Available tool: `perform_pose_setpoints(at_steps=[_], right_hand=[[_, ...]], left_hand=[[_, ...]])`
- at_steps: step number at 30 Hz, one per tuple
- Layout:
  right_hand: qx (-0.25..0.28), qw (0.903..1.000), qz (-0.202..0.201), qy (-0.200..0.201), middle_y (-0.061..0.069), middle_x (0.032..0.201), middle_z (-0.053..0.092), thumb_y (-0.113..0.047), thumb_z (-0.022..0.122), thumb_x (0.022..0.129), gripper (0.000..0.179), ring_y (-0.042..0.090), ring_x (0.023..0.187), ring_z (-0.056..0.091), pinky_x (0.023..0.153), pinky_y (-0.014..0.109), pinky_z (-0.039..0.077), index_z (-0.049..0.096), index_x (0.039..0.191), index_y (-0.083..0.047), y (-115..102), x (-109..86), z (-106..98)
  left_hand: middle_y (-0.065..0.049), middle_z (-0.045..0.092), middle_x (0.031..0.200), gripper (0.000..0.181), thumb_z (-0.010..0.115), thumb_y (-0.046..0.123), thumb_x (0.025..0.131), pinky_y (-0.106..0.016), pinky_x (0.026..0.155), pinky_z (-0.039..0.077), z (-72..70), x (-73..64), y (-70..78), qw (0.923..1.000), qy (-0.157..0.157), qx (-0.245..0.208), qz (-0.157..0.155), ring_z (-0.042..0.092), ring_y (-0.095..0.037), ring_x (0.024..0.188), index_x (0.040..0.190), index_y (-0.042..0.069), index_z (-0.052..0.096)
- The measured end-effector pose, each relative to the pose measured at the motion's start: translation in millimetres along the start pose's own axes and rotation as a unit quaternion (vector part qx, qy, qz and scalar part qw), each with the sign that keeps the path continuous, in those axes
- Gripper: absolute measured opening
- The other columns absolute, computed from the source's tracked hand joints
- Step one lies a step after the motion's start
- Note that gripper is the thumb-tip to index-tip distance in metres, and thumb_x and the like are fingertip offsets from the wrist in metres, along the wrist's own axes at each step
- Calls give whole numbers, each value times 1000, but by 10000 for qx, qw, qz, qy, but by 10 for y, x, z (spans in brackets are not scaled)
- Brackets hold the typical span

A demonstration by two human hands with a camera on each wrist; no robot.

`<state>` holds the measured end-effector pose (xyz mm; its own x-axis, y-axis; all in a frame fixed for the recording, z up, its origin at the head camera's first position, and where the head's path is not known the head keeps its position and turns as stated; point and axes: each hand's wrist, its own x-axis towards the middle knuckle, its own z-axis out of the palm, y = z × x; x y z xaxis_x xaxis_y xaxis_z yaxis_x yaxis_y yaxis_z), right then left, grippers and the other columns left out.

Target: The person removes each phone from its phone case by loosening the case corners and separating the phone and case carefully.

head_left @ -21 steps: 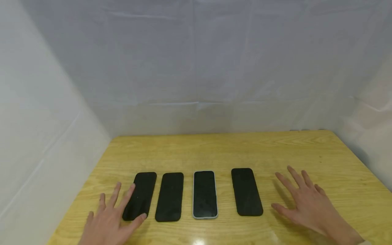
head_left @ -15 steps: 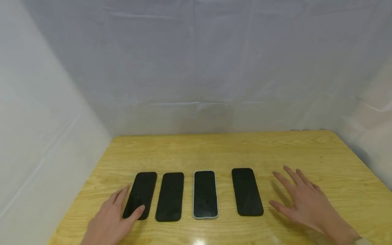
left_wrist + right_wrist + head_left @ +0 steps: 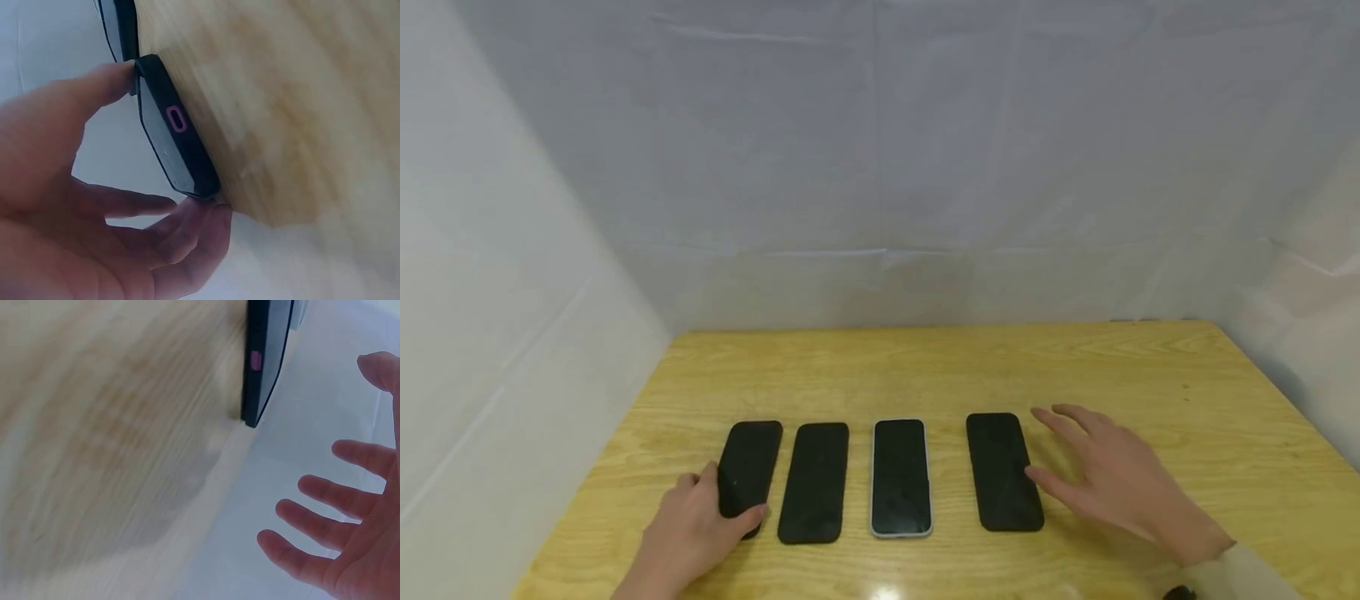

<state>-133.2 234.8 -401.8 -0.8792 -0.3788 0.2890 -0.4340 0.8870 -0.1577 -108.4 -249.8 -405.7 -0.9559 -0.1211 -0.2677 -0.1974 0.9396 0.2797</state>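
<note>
My left hand (image 3: 688, 527) grips the leftmost black smartphone (image 3: 751, 467) by its long sides, thumb on the right edge and fingers on the left. In the left wrist view that smartphone (image 3: 164, 140) shows a pink-rimmed port on its bottom end, close to the tabletop. My right hand (image 3: 1112, 477) hovers with spread, relaxed fingers beside the rightmost black smartphone (image 3: 1002, 469), its thumb tip overlapping the phone's right edge in the head view. Between these lie another black smartphone (image 3: 815, 483) and one with a pale frame (image 3: 901, 479), both screen up.
The phones stand in a row on a wooden table (image 3: 880, 375). White sheeting (image 3: 880, 167) rises behind the table's far edge and along both sides. A dark band shows at the right sleeve (image 3: 1232, 575).
My left hand has closed its fingers from a spread pose onto the leftmost smartphone's sides. The right hand has moved left, up to the rightmost smartphone.
</note>
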Motion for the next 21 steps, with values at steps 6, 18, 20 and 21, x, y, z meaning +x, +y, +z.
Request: perform_pose_setpoints(at_steps=[6, 18, 20, 21], right_hand=[[202, 9997, -81, -80, 10, 137, 64, -61, 64, 94, 67, 35, 119, 65, 90, 56, 57, 56, 147, -20, -108, 155, 40], [82, 9995, -239, -192, 9, 135, 65, -61, 62, 95, 66, 32, 115, 67, 89, 52, 59, 58, 145, -20, -239, 374, 125], [115, 9993, -302, -193, 9, 135, 65, -60, 63, 95, 64, 32, 114, 67, 88, 51, 59, 58, 145, -19, -257, 406, 140], [138, 9992, -318, -203, 9, 134, 65, -59, 63, 95, 64, 31, 114, 68, 88, 51, 59, 59, 145, -19, -266, 419, 150]], left_hand=[[-52, 44, 132, 120, 76, 68, 80, -66, 95, 51, -55, 76, -11, 9998, -94, -133, 139, 48, -65, 121, 144, -25, 33], [-50, 43, 135, 129, 79, 72, 74, -67, 97, 49, -65, 148, -42, 9987, -382, -315, -148, 45, -65, 125, 148, -20, 27], [-50, 44, 135, 130, 79, 74, 72, -66, 97, 50, -59, 164, -50, 9985, -402, -327, -164, 46, -64, 124, 148, -19, 28], [-50, 45, 134, 131, 79, 74, 72, -65, 96, 50, -56, 173, -51, 9985, -407, -336, -162, 47, -63, 124, 148, -20, 28]])
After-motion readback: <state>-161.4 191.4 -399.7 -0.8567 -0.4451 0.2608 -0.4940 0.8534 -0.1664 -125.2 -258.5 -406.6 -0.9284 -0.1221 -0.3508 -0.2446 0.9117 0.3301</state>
